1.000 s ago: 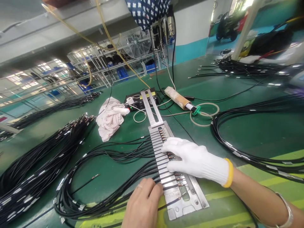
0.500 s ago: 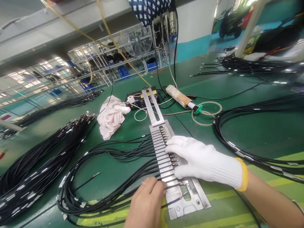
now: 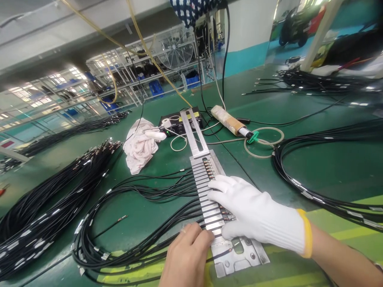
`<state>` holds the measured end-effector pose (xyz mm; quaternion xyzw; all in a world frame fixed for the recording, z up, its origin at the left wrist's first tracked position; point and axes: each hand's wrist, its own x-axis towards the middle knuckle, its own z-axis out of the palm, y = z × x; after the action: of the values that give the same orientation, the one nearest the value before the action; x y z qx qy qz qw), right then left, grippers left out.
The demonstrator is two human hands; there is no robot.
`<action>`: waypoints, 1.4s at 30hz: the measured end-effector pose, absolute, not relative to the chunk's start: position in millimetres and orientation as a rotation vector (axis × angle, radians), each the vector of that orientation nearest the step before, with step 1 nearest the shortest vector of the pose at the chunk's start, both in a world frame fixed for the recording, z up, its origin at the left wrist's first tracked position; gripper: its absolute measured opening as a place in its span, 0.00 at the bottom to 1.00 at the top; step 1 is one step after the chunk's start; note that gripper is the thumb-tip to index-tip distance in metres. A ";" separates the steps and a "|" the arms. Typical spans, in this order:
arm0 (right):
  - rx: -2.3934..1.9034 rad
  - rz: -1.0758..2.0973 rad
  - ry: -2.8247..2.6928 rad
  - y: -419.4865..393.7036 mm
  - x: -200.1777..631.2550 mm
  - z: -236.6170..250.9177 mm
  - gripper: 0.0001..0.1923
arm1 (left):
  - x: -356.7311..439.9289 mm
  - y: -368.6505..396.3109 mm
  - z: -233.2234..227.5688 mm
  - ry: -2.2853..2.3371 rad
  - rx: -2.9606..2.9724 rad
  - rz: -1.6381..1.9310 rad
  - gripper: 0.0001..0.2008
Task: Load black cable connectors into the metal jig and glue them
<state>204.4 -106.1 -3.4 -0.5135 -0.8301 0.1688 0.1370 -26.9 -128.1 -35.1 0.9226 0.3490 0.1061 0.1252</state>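
- Head view: slotted silver metal fixture plate [image 3: 206, 187] lying flat on the green worktop [image 3: 314, 167], thin black cables [image 3: 155, 191] seated in its grooves.
- Right hand [image 3: 254, 211], in a white knit glove, spread flat, pressing on the cable ends; fingers apart, clamped on nothing.
- Bare left hand [image 3: 187, 255], fingertips together, pinching one cable beside the plate edge.
- Probably light, limp and springy cables; best taken near the stiff brass tips.
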 end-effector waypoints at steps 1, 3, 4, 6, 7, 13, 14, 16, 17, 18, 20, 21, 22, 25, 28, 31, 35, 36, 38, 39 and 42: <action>-1.491 0.486 -2.401 -106.2 204.6 -3.7 0.30 | -26.8 -128.2 -35.4 1.014 2.680 0.325 0.13; -1.483 0.471 -2.403 -106.0 205.2 -4.4 0.30 | -26.1 -128.5 -35.5 1.015 2.661 0.361 0.13; -1.473 0.462 -2.403 -105.7 205.5 -4.9 0.29 | -25.6 -128.5 -35.4 1.017 2.651 0.381 0.13; -1.453 0.445 -2.402 -105.3 205.9 -6.1 0.28 | -24.4 -128.8 -35.4 1.020 2.627 0.423 0.12; -1.447 0.438 -2.403 -105.2 206.0 -6.5 0.27 | -23.9 -129.1 -35.8 1.018 2.612 0.447 0.12; -1.449 0.435 -2.416 -106.8 206.2 -6.5 0.28 | -25.3 -134.7 -45.9 1.028 2.575 0.578 0.11; -1.450 0.439 -2.413 -107.1 206.2 -6.5 0.29 | -25.8 -135.7 -47.9 1.033 2.584 0.595 0.11; -1.450 0.441 -2.408 -107.5 206.4 -7.0 0.30 | -26.0 -137.3 -50.9 1.037 2.594 0.617 0.11; -1.450 0.435 -2.404 -107.6 206.6 -7.5 0.30 | -25.6 -138.1 -51.8 1.040 2.591 0.620 0.11; -1.448 0.426 -2.401 -107.5 206.7 -8.1 0.30 | -25.0 -138.9 -52.4 1.050 2.582 0.618 0.11; -1.448 0.409 -2.394 -107.2 207.0 -9.2 0.30 | -23.2 -140.6 -52.7 1.084 2.554 0.612 0.11; -1.447 0.404 -2.393 -107.1 207.1 -9.6 0.30 | -22.3 -141.5 -52.7 1.103 2.543 0.616 0.12; -1.447 0.400 -2.392 -106.9 207.1 -10.1 0.30 | -21.4 -142.4 -52.6 1.117 2.534 0.622 0.12; -1.428 0.387 -2.398 -107.5 207.6 -11.8 0.29 | -19.6 -143.0 -51.8 1.126 2.528 0.652 0.12; -1.402 0.387 -2.384 -109.5 209.7 -13.3 0.27 | -18.8 -140.4 -47.9 1.107 2.511 0.689 0.11; -1.459 0.484 -2.288 -111.3 214.3 -11.3 0.25 | -18.2 -137.5 -41.2 1.062 2.423 0.780 0.08; -1.544 0.644 -2.094 -112.2 221.3 -2.4 0.15 | -18.4 -138.7 -36.6 1.108 2.279 1.007 0.08; -1.550 0.684 -2.072 -112.6 222.3 -0.1 0.12 | -18.7 -139.8 -36.7 1.128 2.259 1.050 0.08; -1.583 0.780 -2.055 -113.9 222.7 3.6 0.08 | -19.5 -142.3 -37.9 1.157 2.235 1.110 0.08; -1.607 0.841 -2.053 -114.7 222.1 5.1 0.09 | -19.8 -143.6 -38.5 1.169 2.230 1.132 0.08; -1.653 1.009 -2.045 -117.3 219.0 8.8 0.12 | -19.9 -146.7 -38.7 1.176 2.236 1.161 0.08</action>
<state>219.0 -117.3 8.8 -0.5792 -0.7165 0.3534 0.1618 -19.9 -146.7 -38.7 0.7911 0.4161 0.4108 0.1796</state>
